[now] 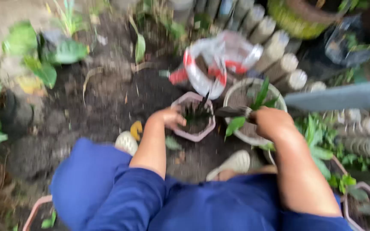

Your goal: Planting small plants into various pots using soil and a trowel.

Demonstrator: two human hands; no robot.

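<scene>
1. Head view, nearest first: the person's blue clothing (185,205) fills the bottom edge, with two bare forearms reaching up out of it.
2. Two pale shoes show, one (126,142) at about 9 o'clock from the picture's middle and one (232,164) at about 5 o'clock.
3. The left hand (170,117) is closed on the near rim of one small pink pot (193,115), which sits on the dark soil (120,98) at the centre and has soil in it.
4. The right hand (270,122) is wrapped round the handle of a dark trowel (230,112); its blade points to 9 o'clock, over the pink pot's right edge.
5. One white round pot (253,107) with a green plant stands just beside the pink pot, at 3 o'clock; the right hand covers its near rim.
6. One open red-and-white bag (219,64) lies at 12 o'clock from the pots.
7. A row of pale cylinders (275,47), blurred past counting, runs behind it.
8. Leafy plants (43,60) crowd 10 o'clock.
</scene>
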